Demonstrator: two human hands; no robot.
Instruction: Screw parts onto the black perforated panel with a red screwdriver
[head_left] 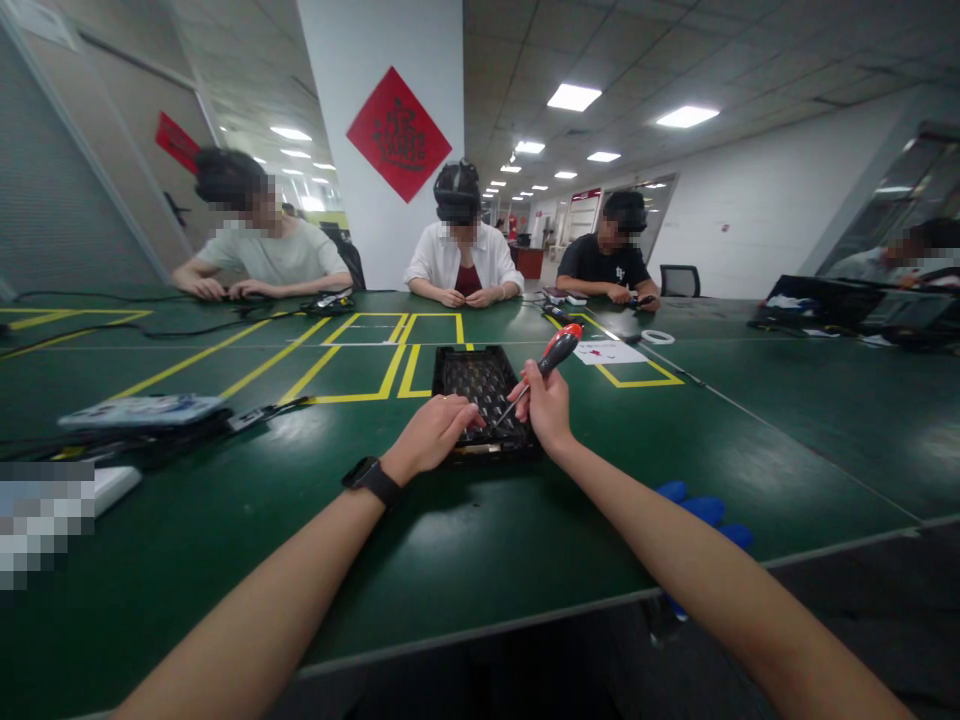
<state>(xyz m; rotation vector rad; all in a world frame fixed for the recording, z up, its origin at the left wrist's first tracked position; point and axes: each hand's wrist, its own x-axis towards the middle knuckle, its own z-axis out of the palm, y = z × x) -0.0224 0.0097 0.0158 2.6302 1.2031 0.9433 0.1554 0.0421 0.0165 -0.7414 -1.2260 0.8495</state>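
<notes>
In the head view, a shallow black tray (480,372) with a grid-patterned inside lies on the green table in front of me. My right hand (547,405) grips a screwdriver (560,348) with a red and dark grey handle. The screwdriver is tilted, its handle up and to the right, and its thin shaft slants down into the tray toward the left fingers. My left hand (435,432) reaches over the tray's near left side, fingers bent together at its inside near the screwdriver's tip. Whatever those fingers pinch is too small to make out.
Blue gloves (705,508) lie partly behind my right forearm. A white printed sheet (611,352) and a tape roll (658,338) lie beyond the tray. Devices with cables (150,412) are at left. Yellow tape (390,375) marks the table (465,540). Several people sit across.
</notes>
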